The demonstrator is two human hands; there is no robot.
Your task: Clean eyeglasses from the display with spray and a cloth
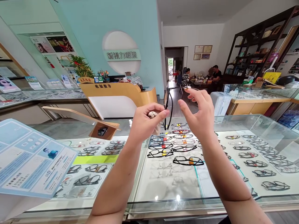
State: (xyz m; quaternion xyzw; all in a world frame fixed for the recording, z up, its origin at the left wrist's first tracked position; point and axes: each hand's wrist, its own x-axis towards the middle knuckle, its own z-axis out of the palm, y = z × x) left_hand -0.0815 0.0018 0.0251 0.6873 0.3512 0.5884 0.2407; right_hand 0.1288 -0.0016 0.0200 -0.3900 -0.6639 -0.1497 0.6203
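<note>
Above the glass counter, my left hand (149,119) grips a pair of dark-framed eyeglasses (171,107) by the front, thumb and fingers pinched near the rim. A crumpled pale cloth (157,127) is bunched in the same hand and hangs below the fingers. One temple of the eyeglasses points right, the other hangs down. My right hand (199,110) is raised on the right, thumb and fingers apart. Its index fingertip is at the end of the right-pointing temple, by a small white spot; whether it touches I cannot tell.
The glass display counter (163,189) holds rows of glasses. On its left stand a blue printed card (35,155) and a tilted wooden-framed mirror (104,130). Beyond is a wooden cashier desk (116,91). Two people (216,74) sit at a far table.
</note>
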